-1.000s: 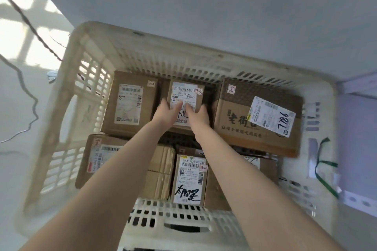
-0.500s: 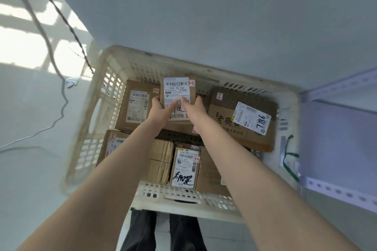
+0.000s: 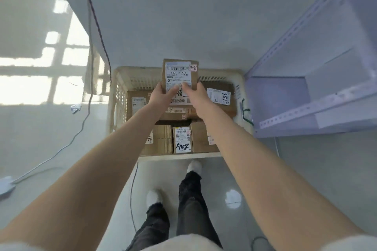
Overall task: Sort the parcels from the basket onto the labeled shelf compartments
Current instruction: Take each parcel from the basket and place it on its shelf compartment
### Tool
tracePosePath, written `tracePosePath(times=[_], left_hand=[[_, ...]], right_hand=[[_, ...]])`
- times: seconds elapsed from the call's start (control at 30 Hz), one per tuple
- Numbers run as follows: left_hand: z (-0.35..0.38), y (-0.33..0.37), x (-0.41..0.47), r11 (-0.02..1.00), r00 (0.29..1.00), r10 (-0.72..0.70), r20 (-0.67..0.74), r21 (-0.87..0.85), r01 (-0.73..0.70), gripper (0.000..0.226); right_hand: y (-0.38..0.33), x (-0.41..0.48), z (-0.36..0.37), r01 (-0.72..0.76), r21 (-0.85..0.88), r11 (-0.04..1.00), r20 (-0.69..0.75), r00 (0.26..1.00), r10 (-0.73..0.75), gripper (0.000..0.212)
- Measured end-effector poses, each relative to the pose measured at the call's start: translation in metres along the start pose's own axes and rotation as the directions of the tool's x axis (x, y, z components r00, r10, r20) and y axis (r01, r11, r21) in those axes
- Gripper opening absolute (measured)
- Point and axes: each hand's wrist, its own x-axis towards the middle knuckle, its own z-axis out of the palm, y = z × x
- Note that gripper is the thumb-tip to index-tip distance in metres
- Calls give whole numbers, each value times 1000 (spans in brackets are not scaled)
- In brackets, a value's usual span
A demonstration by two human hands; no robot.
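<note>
I have the parcel up in the centre of the frame, lifted clear above the basket, label toward me and a small "2-2" tag at its upper right corner. Its long axis runs up and down the frame. Both hands grip the lower end: left hand on the lower left edge, right hand on the lower right, thumbs pressed on the label face. The fingers are curled behind the box, where I cannot see them.

What the next move turns on, as I judge it, is the shelf. It lies off to the right of the frame, so the right hand is the nearer one and the parcel has to swing rightward, probably narrow end first. I cannot read any compartment labels from here, so I can't yet say which bay is 2-2.

The shelf boards look pale, flat and smooth, with perforated rails, and the bay just right of the basket looks wide enough to take the box. More boxes lie packed in the basket below. The floor is glossy grey, with a cable trailing at the left, well apart from my path.
</note>
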Motion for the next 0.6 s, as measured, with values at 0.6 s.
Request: tracePosePath(times=[0.6], left_hand=[[141, 49, -169, 913, 904, 276, 325, 204, -352, 40]], right_hand=[[60, -190, -157, 236, 241, 941, -362, 922, -139, 34]])
